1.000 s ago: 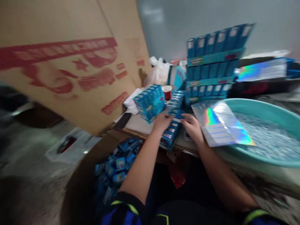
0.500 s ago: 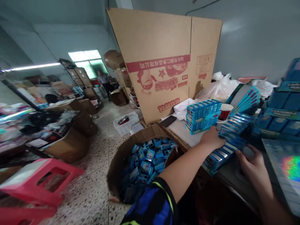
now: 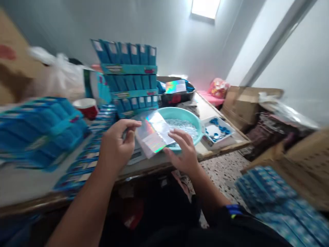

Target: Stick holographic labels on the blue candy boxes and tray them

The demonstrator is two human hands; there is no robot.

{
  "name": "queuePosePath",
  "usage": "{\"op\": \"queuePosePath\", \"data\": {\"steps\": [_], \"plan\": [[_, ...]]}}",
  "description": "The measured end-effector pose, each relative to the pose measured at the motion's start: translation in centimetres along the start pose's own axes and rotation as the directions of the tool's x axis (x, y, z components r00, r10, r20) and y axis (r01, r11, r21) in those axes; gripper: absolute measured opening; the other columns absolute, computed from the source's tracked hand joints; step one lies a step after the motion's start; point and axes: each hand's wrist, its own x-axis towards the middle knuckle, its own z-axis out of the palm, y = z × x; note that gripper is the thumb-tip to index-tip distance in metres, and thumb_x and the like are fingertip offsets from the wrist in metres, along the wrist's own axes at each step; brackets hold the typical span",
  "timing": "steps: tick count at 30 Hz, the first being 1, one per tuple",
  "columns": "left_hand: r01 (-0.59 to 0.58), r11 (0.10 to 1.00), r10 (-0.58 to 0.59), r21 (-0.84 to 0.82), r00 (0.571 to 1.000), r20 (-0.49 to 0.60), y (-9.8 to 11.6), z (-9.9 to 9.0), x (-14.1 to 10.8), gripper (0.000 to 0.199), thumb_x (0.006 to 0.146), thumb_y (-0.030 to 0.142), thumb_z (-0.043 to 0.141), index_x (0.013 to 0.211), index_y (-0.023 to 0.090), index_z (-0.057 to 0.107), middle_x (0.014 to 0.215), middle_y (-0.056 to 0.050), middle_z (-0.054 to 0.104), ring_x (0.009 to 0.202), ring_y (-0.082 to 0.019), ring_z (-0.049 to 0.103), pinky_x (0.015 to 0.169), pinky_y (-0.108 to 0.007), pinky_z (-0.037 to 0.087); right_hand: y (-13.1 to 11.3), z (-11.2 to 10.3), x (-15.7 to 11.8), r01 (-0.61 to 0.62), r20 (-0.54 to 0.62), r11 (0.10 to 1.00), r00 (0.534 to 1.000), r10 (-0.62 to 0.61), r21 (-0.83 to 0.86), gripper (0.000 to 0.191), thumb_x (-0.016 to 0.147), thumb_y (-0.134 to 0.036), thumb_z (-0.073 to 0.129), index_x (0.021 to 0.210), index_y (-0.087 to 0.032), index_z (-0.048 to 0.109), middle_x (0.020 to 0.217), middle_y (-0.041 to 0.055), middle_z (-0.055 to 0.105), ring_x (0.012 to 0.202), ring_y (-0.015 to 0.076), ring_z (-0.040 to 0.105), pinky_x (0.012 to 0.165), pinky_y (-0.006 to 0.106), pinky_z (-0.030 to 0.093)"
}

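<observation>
A stack of shiny holographic sheets [image 3: 151,139] lies tilted in front of me, overlapping the near side of a turquoise basin [image 3: 199,128]. At its left edge is my left hand [image 3: 117,145], with thumb and fingers curled together; whatever is between them is too small or blurred to make out. My right hand [image 3: 183,151] rests at the right corner of the sheets, fingers spread and fingertips touching the edge. Small pale pieces fill the basin. Left of my left hand, a row of small blue boxes [image 3: 84,161] runs along the table.
Stacked blue display boxes [image 3: 131,70] stand behind the sheets, and more blue boxes [image 3: 48,130] sit at left. A white tray [image 3: 224,140] with small blue pieces is right of the basin. Cartons [image 3: 249,101] and blue packs [image 3: 272,192] stand right of the table.
My view has swung right, from the floor carton and cardboard sheet to the basin. Both hands have left the row of blue boxes and are now at the holographic sheets.
</observation>
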Motion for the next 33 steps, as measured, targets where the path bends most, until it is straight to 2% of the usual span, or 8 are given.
{"op": "queuePosePath", "data": {"steps": [5,8,15,20,24,28,30,33], "plan": [[-0.154,0.971,0.076,0.182,0.923,0.378,0.7,7.1,0.1,0.037,0.093,0.031,0.044,0.121,0.027,0.069,0.139,-0.007,0.065,0.136,-0.035,0.051,0.115,-0.071,0.027,3.3,-1.5,1.5,0.032,0.414,0.967,0.907,0.078,-0.252,0.056,0.091,-0.058,0.065,0.142,-0.035,0.056,0.149,0.0049,0.057,0.135,0.0324,0.054,0.115,0.054,0.041],[-0.104,0.968,-0.028,0.230,0.861,0.508,-0.8,8.0,-0.5,0.040,0.097,0.037,0.042,0.124,0.025,0.069,0.141,-0.010,0.063,0.136,-0.035,0.051,0.113,-0.067,0.034,3.5,-0.3,1.1,0.058,0.486,0.973,0.872,0.061,-0.225,0.053,0.090,-0.061,0.065,0.135,-0.034,0.063,0.143,0.0074,0.062,0.131,0.0338,0.057,0.113,0.060,0.040],[0.229,0.949,-0.279,0.216,0.930,0.240,-1.3,6.8,-3.1,0.047,0.102,0.042,0.038,0.134,0.021,0.065,0.146,-0.014,0.056,0.136,-0.031,0.050,0.116,-0.053,0.039,5.1,-1.3,0.8,0.013,0.522,1.000,0.853,-0.001,-0.020,0.044,0.086,-0.054,0.074,0.123,-0.030,0.070,0.151,0.0091,0.055,0.137,0.0341,0.054,0.115,0.063,0.038],[0.241,0.970,-0.241,0.021,0.953,0.181,0.7,7.4,-6.9,0.039,0.100,0.042,0.045,0.120,0.021,0.072,0.140,-0.010,0.061,0.139,-0.028,0.047,0.119,-0.050,0.038,6.4,-2.7,-0.3,0.031,0.492,0.995,0.868,-0.074,0.096,0.034,0.086,-0.026,0.073,0.119,-0.033,0.070,0.141,0.0002,0.065,0.136,0.0272,0.056,0.121,0.060,0.032],[0.147,0.989,-0.147,-0.002,0.986,0.081,4.0,7.6,-9.0,0.031,0.100,0.037,0.048,0.106,0.023,0.075,0.118,-0.008,0.071,0.128,-0.027,0.055,0.113,-0.049,0.043,6.8,-4.1,-2.2,0.052,0.322,0.998,0.945,-0.059,0.031,0.035,0.085,-0.006,0.059,0.098,-0.034,0.074,0.135,-0.0063,0.068,0.137,0.0242,0.055,0.124,0.060,0.025],[0.023,0.984,-0.068,0.176,0.966,0.249,6.2,7.0,-7.5,0.035,0.096,0.036,0.057,0.129,0.026,0.067,0.118,-0.010,0.071,0.110,-0.030,0.063,0.103,-0.052,0.046,8.1,-5.6,-3.6,-0.102,0.068,0.993,0.992,0.105,-0.052,0.034,0.082,-0.004,0.058,0.084,-0.033,0.076,0.137,-0.0054,0.065,0.136,0.0269,0.054,0.118,0.060,0.036],[-0.090,0.972,0.009,0.217,0.937,0.350,5.8,7.0,-5.3,0.048,0.093,0.040,0.063,0.140,0.029,0.059,0.130,-0.011,0.067,0.119,-0.034,0.060,0.107,-0.055,0.042,9.2,-6.1,-4.1,-0.188,0.016,0.982,0.982,0.188,-0.012,0.032,0.085,-0.007,0.057,0.082,-0.032,0.076,0.133,-0.0021,0.067,0.128,0.0260,0.060,0.110,0.056,0.046],[-0.267,0.957,0.168,0.116,0.830,0.531,4.0,7.8,-1.5,0.056,0.086,0.050,0.070,0.139,0.034,0.060,0.144,-0.009,0.059,0.136,-0.036,0.048,0.115,-0.055,0.033,10.3,-7.0,-4.4,-0.229,0.053,0.972,0.973,0.226,0.055,0.033,0.087,-0.009,0.052,0.084,-0.030,0.076,0.122,0.0018,0.072,0.119,0.0234,0.066,0.104,0.052,0.051]]}}
